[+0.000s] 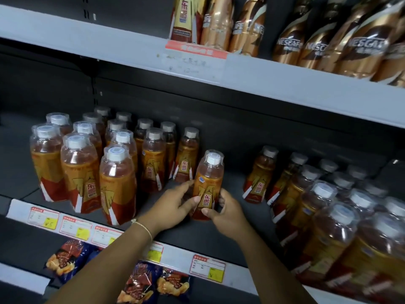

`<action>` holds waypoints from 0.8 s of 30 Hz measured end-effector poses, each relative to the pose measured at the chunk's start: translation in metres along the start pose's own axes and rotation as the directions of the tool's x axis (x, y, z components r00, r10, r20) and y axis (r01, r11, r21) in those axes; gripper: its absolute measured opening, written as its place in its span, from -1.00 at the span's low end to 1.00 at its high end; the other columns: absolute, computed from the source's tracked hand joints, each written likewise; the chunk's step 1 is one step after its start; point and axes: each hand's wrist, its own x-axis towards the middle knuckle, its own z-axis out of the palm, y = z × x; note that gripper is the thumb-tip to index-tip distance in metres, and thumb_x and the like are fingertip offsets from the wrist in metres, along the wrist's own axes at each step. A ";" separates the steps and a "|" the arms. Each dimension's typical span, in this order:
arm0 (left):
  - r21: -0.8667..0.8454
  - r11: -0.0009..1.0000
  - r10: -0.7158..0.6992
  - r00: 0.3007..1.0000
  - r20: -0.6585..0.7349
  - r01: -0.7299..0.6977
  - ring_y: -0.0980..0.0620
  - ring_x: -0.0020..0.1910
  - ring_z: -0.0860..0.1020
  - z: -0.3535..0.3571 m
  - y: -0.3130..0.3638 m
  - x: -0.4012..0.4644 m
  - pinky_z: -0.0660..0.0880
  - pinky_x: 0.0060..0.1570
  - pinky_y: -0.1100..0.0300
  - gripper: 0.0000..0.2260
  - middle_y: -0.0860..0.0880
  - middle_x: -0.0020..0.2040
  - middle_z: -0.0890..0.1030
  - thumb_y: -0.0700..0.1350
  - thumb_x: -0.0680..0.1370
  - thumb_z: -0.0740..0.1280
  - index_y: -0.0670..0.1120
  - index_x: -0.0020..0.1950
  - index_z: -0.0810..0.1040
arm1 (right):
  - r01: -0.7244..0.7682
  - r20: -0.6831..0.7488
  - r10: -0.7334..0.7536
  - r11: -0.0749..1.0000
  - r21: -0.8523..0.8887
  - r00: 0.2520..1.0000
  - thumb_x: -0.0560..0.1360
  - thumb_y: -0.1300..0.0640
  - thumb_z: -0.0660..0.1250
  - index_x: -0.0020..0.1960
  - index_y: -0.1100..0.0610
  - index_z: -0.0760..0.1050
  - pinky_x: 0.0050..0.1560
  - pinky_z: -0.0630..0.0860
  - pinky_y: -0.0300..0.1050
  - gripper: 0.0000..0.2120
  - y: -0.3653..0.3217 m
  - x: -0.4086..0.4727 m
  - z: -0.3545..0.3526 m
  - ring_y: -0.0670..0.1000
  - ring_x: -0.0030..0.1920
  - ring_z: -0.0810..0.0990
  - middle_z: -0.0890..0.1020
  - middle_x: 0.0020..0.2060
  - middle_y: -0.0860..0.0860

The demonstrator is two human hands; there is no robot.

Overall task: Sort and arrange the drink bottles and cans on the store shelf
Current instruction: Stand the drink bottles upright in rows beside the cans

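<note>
An orange-and-red energy drink bottle (207, 181) with a white cap stands upright on the dark middle shelf (236, 194), in the gap between two groups. My left hand (175, 201) grips its lower left side, thumb across the label. My right hand (225, 210) grips its lower right side. Several matching bottles stand in rows to the left (83, 172), the nearest just behind my left hand (186, 154). Another group of several matching bottles (328, 207) fills the right side of the shelf.
The upper shelf (285, 84) holds gold Nescafé coffee bottles (350, 40) and one energy drink bottle (186, 18). Price tags (207, 267) line the middle shelf's front edge. Snack bags (140, 281) lie on the shelf below.
</note>
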 end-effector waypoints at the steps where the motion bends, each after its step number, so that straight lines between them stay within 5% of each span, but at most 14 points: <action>1: -0.013 1.000 0.001 1.000 0.026 -0.001 0.10 0.29 0.50 0.005 0.007 0.003 0.43 0.31 0.06 -0.51 0.03 0.31 0.55 0.08 0.59 0.30 -0.01 0.48 0.34 | -0.011 0.001 0.011 1.000 0.009 1.000 0.43 0.19 0.50 0.19 -0.23 0.44 0.31 0.50 0.00 -0.52 0.004 -0.005 -0.008 -0.12 0.21 0.56 0.57 0.22 -0.08; 8: 0.028 0.998 -0.054 0.989 0.140 0.051 0.02 0.28 0.52 0.055 0.052 0.029 0.44 0.29 0.03 -0.50 0.02 0.32 0.55 0.01 0.61 0.27 0.03 0.52 0.21 | -0.080 -0.080 0.087 0.993 0.082 0.993 0.52 0.29 0.40 0.31 -0.32 0.30 0.39 0.45 0.02 -0.38 0.030 -0.029 -0.050 -0.10 0.30 0.52 0.55 0.28 -0.12; 11: 0.013 0.997 -0.081 0.987 0.137 0.080 0.02 0.28 0.52 0.072 0.064 0.039 0.44 0.29 0.07 -0.51 0.02 0.32 0.54 0.00 0.62 0.27 0.01 0.52 0.23 | -0.119 -0.163 0.133 0.988 0.095 0.978 0.56 0.30 0.34 0.50 -0.05 0.28 0.41 0.43 0.07 -0.41 0.038 -0.036 -0.059 -0.03 0.35 0.49 0.51 0.35 -0.01; 17: -0.049 0.993 -0.101 0.985 0.140 0.109 0.10 0.27 0.50 0.098 0.079 0.054 0.35 0.15 0.36 -0.56 0.07 0.31 0.54 -0.03 0.63 0.25 0.00 0.51 0.27 | -0.181 -0.299 0.178 0.983 0.018 0.938 0.59 0.31 0.16 0.56 0.04 0.23 0.44 0.37 0.03 -0.44 0.042 -0.051 -0.061 0.00 0.41 0.41 0.44 0.42 0.01; 24: -0.093 0.991 -0.083 0.992 0.098 0.093 0.22 0.19 0.49 0.115 0.082 0.061 0.29 0.00 0.65 -0.58 0.16 0.18 0.54 -0.06 0.63 0.27 -0.03 0.49 0.32 | -0.220 -0.285 0.219 0.975 0.027 0.933 0.55 0.35 0.15 0.62 -0.01 0.05 0.49 0.31 0.02 -0.29 0.041 -0.060 -0.065 0.00 0.50 0.29 0.29 0.52 -0.01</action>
